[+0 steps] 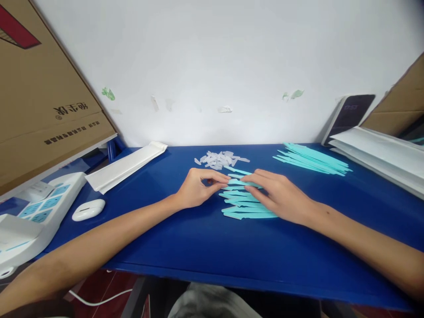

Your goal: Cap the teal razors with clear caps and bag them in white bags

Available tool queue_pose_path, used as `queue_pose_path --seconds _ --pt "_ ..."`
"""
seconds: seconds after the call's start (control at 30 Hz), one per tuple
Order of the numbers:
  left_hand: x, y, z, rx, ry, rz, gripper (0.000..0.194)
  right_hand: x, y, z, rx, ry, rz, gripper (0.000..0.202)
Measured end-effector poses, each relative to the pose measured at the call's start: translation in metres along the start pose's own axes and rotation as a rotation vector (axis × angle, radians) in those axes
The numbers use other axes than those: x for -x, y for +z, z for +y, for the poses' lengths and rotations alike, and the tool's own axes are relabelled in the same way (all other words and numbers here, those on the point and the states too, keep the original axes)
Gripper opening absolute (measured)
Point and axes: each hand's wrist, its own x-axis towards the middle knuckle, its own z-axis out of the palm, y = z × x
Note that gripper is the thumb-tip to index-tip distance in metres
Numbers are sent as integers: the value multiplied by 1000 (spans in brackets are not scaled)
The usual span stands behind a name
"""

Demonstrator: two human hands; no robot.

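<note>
Several turquoise eyebrow razors (pixel 247 210) lie side by side on the blue table (pixel 185 247), their narrow ends pointing left. My right hand (pixel 276 192) pinches one razor between thumb and fingers, above the upper part of this row. From the left, my left hand (pixel 202 187) has its thumb and fingertips closed at the left end of that razor. Whatever sits in its pinch is too small and hidden to make out. Just beyond my fingers is a loose heap of small translucent plastic caps (pixel 218 159).
More turquoise razors (pixel 311 158) are piled at the back right, near white packets (pixel 380 152) and a leaning phone (pixel 351 112). On the left are a white sleeve (pixel 127 167), an earbud case (pixel 88 210) and a power strip (pixel 54 212). A cardboard box (pixel 43 79) borders the left side.
</note>
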Motion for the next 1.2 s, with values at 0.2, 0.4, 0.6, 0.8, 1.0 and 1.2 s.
queue_pose_path --seconds 0.2,0.4,0.6,0.8,1.0,1.2 --pt "-6 -16 -22 -494 17 -6 19 2 1 23 96 25 29 41" --pt "-11 -24 -41 -668 -72 1 18 2 -5 29 107 -96 4 40" --pt "-12 -25 -34 -777 -76 -164 36 1 -6 16 113 -161 -136 39" --pt "-13 -30 -37 -789 -46 -268 38 1 -6 24 62 -38 -191 39" --pt "-13 -31 -40 -550 50 -233 25 -1 -18 25 -133 281 -296 32" --pt "-11 -32 -32 -481 53 -309 25 0 -25 24 -225 388 -386 34"
